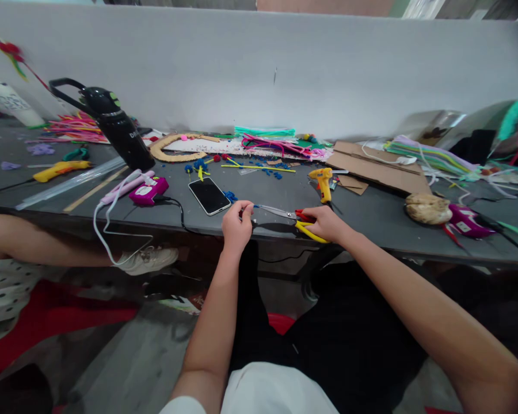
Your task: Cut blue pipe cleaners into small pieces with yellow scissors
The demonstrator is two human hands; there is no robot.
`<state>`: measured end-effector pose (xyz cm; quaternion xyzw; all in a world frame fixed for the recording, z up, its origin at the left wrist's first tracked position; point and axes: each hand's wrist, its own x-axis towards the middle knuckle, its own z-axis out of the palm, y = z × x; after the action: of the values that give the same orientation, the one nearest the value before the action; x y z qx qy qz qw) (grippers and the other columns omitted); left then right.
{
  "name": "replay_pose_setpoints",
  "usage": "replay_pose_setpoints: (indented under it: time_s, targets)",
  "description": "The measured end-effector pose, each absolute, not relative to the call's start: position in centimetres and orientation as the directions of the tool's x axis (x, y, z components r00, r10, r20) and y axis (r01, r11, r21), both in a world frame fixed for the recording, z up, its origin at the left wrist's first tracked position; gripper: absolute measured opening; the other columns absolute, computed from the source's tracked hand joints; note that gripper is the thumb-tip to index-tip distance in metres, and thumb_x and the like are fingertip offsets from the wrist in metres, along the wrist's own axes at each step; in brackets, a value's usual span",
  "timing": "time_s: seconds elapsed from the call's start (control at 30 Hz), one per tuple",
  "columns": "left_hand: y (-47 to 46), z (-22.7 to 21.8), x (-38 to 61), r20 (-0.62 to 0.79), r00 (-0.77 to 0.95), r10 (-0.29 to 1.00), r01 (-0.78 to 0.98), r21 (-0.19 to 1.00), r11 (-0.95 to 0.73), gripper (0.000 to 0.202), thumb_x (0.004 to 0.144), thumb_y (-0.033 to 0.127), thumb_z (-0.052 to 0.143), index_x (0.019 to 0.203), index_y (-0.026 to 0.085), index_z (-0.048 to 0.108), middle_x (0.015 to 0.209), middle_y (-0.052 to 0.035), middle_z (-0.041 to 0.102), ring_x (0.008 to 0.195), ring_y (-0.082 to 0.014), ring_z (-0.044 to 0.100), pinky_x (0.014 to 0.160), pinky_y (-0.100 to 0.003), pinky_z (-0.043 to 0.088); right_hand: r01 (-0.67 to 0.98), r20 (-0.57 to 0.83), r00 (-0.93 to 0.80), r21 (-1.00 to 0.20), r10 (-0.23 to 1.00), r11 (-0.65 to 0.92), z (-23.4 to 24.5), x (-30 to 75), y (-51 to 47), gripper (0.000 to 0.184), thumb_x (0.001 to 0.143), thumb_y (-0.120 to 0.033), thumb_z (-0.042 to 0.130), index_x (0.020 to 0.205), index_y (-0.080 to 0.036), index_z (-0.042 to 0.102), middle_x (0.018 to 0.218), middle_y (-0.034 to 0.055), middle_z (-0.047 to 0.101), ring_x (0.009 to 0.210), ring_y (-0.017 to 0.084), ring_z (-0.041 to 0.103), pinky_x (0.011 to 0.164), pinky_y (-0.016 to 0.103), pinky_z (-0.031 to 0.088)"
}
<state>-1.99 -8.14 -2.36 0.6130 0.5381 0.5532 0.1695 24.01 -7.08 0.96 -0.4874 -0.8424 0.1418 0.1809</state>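
My right hand [327, 223] is closed around the handles of a pair of scissors [280, 212], one handle red and the other yellow. The blades point left toward my left hand [237, 221], whose fingers are pinched together over the table's front edge. A small blue piece [255, 206] shows between those fingertips and the scissor tips; its kind is too small to make out. Just beyond my left hand lies a smartphone [209, 195] with a dark screen. Blue fuzzy bits [230, 196] lie beside the phone.
A yellow glue gun [322, 183] stands beyond my right hand, near cardboard [377, 167]. A black bottle [123, 135], purple adapter [149, 191] and another yellow glue gun [60, 171] are on the left. Pink pipe cleaners [276, 146] lie at the back. Another person's leg [47, 241] is at left.
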Motion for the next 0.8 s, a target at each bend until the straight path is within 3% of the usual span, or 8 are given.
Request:
replay_pose_setpoints:
  time_s: [0.3, 0.8]
  targets:
    - [-8.01, -2.61, -1.99, 0.500, -0.197, 0.843, 0.445, 0.812, -0.378, 0.021, 0.093, 0.035, 0.050, 0.090, 0.020, 0.064, 0.077, -0.0017, 0.064, 0.066, -0.0136, 0.055, 0.063, -0.024, 0.041, 0.753, 0.179, -0.367, -0.519, 0.913, 0.404, 0.96, 24.23, -7.47, 0.033, 0.072, -0.044, 0.062, 0.062, -0.020, 0.041, 0.060, -0.0044, 0.036, 0.058, 0.011, 0.031, 0.055, 0.028, 0.023]
    - [-8.16, -2.33, -1.93, 0.495, -0.196, 0.846, 0.425, 0.821, -0.381, 0.017, 0.090, 0.029, 0.052, 0.089, 0.019, 0.066, 0.078, -0.0023, 0.065, 0.071, -0.0149, 0.058, 0.068, -0.025, 0.043, 0.769, 0.172, -0.439, -0.435, 0.882, 0.468, 0.77, 24.42, -7.09, 0.033, 0.075, -0.043, 0.058, 0.060, -0.020, 0.039, 0.057, -0.0041, 0.038, 0.057, 0.011, 0.030, 0.055, 0.028, 0.022]
